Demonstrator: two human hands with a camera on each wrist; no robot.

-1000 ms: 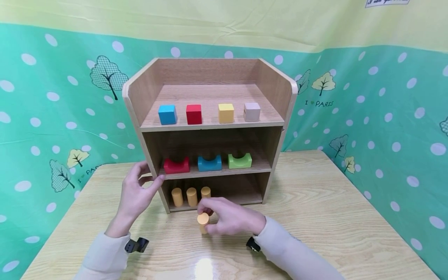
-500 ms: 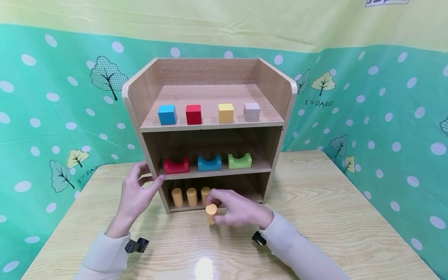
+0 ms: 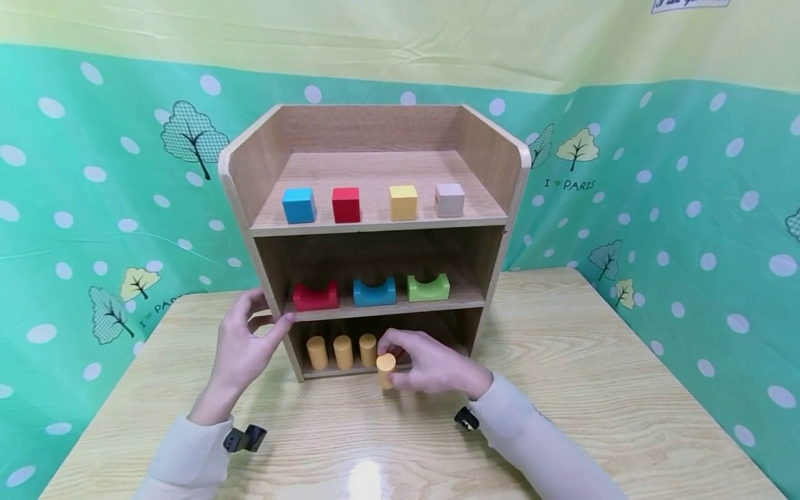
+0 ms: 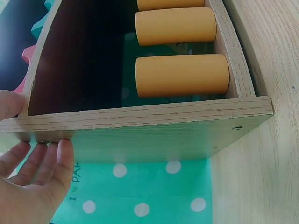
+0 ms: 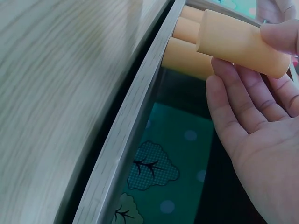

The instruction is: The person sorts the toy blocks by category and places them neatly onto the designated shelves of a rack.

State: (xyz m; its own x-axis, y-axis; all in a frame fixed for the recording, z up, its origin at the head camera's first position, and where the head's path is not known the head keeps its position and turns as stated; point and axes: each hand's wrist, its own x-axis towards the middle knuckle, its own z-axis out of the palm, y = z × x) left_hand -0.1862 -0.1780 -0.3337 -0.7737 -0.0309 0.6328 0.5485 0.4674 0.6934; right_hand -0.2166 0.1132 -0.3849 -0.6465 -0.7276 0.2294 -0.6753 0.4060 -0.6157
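Observation:
My right hand [image 3: 431,362] pinches an upright orange-yellow wooden cylinder [image 3: 385,372] between thumb and fingers, just in front of the bottom compartment. In the right wrist view this cylinder [image 5: 243,43] overlaps the others behind it. Three matching cylinders [image 3: 343,353] stand in a row on the left part of the bottom shelf. My left hand [image 3: 242,342] grips the left side panel of the wooden shelf unit [image 3: 369,129]. In the left wrist view its thumb [image 4: 10,105] lies at the front edge, and the fingers [image 4: 63,163] touch the panel's outer face.
Blue [image 3: 299,206], red [image 3: 346,205], yellow [image 3: 403,203] and pale grey [image 3: 450,201] cubes sit on the top level. Red [image 3: 315,298], blue [image 3: 374,292] and green [image 3: 428,288] arch-cut blocks occupy the middle shelf. A light wood table [image 3: 600,389] supports the unit, with a dotted green cloth [image 3: 675,208] behind.
My right hand has carried the cylinder away from me and slightly right, from over the table up to the bottom compartment's front. The left hand keeps its place on the side panel.

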